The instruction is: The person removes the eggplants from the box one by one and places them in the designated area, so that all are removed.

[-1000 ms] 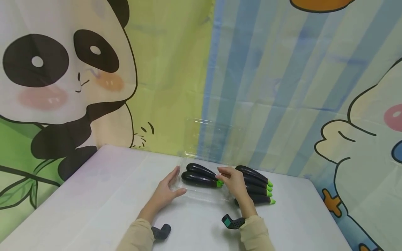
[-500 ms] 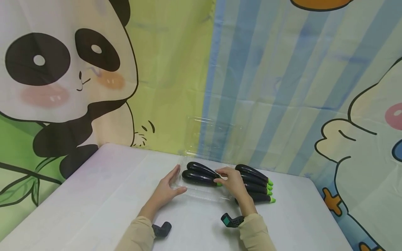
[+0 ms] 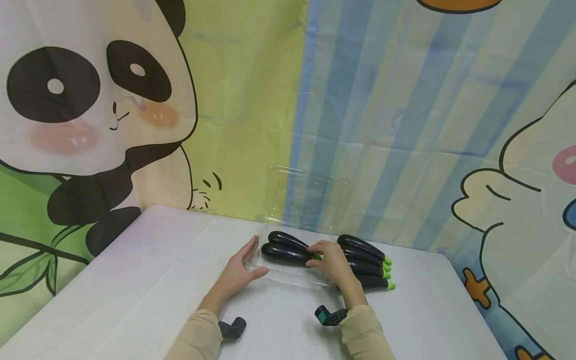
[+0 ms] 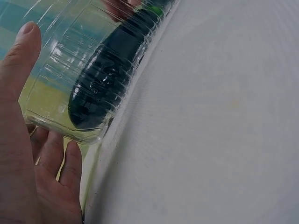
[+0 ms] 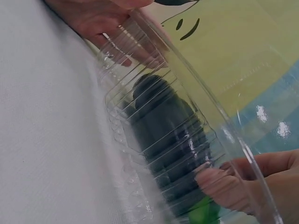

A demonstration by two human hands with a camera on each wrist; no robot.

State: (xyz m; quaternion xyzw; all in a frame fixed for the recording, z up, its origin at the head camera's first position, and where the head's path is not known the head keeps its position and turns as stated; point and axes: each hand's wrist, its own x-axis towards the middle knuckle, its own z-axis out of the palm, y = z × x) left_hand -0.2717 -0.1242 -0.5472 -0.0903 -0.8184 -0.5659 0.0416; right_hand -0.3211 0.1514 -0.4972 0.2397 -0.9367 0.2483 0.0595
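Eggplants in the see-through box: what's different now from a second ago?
The right hand moved down a little and took hold of the front eggplant near its green end. The left hand stayed at the side of the clear box. The back eggplant and the four eggplants outside look the same as before.

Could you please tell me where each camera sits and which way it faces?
Head: on the person's head, facing forward and down over the white table, clear plastic container and eggplants; left grip, right grip and beige sleeves show.
Left wrist: on that wrist, facing the container, left grip at left; right grip partly shows at top.
Right wrist: on that wrist, facing across the container toward the left grip; right grip at lower right.
Shared: both wrist views show the container, eggplant and both grips.
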